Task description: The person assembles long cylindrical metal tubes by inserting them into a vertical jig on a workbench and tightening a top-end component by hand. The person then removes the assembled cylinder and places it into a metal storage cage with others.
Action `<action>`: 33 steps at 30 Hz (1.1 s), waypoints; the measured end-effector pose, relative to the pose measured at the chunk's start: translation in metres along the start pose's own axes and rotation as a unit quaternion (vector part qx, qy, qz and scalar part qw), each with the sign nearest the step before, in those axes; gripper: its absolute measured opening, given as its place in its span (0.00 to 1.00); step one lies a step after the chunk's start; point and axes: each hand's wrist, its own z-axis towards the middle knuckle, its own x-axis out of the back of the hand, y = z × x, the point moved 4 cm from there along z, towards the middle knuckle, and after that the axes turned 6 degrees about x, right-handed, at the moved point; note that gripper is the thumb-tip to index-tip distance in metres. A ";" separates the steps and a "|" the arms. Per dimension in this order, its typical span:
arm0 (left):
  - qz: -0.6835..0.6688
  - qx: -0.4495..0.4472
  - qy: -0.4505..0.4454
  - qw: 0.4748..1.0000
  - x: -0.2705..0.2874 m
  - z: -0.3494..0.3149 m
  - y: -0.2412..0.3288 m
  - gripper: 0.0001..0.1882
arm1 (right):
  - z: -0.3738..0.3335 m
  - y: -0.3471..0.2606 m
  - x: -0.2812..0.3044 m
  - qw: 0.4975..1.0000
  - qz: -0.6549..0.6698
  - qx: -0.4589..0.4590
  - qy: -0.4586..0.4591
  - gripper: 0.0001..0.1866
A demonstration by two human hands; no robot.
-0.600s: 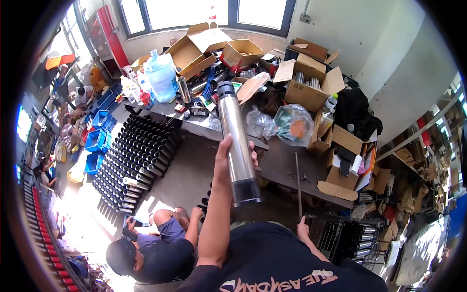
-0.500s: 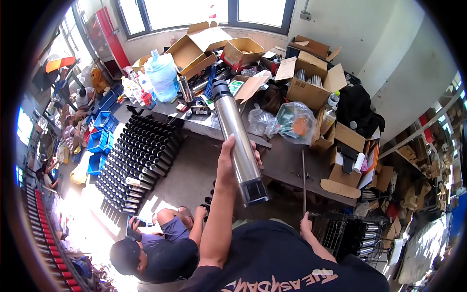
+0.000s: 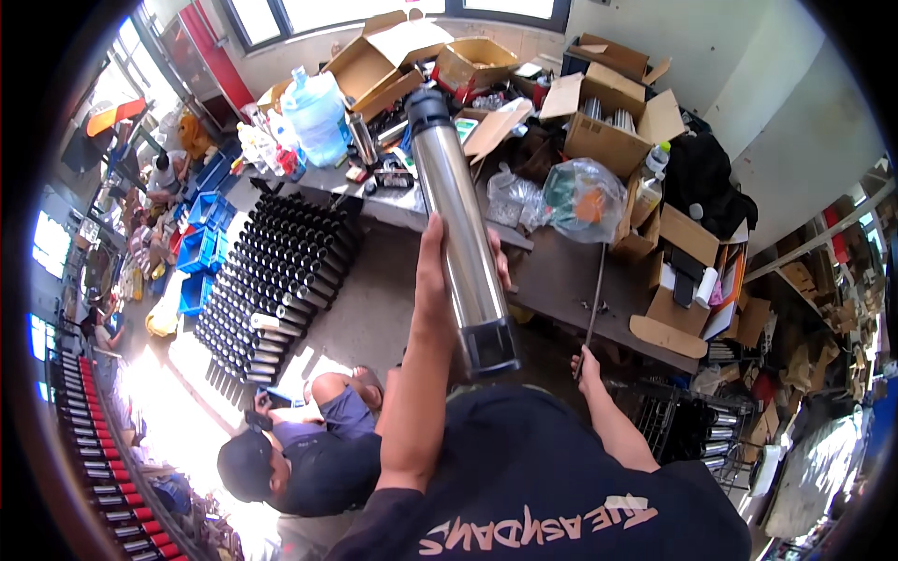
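Gripped by my left hand (image 3: 432, 280) is a long brushed-steel cylinder (image 3: 458, 210) with black caps at both ends. It is tilted, its far end leaning left over the workbench and its near end just in front of my chest. My fingers wrap around its lower half. Farther right, my right hand (image 3: 587, 367) is closed around the lower end of a thin, dark metal rod (image 3: 596, 294). The rod points away from me over the bench, its far tip at the near edge of a clear plastic bag (image 3: 585, 201).
The workbench (image 3: 561, 276) carries a blue water jug (image 3: 316, 117), an open carton of metal tubes (image 3: 608, 117) and other cartons. Rows of black-topped cylinders (image 3: 276, 266) stand on the left. A seated co-worker (image 3: 318, 467) is close on my left; a wire basket (image 3: 655, 425) lies right.
My right hand has moved forward with the rod, whose tip now reaches the plastic bag. My left hand still holds the steel cylinder, now slightly more upright.
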 end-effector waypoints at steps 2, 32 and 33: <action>-0.037 -0.018 -0.058 0.997 0.003 -0.003 -0.001 0.40 | -0.019 0.006 -0.004 0.999 -0.034 -0.026 0.000 0.24; -0.189 -0.100 -0.094 0.972 0.025 -0.009 -0.008 0.39 | -0.067 0.035 0.051 0.983 -0.173 -0.046 -0.036 0.25; -0.198 -0.106 -0.119 0.967 0.026 -0.006 -0.007 0.39 | -0.068 0.038 0.050 0.983 -0.172 -0.052 -0.040 0.25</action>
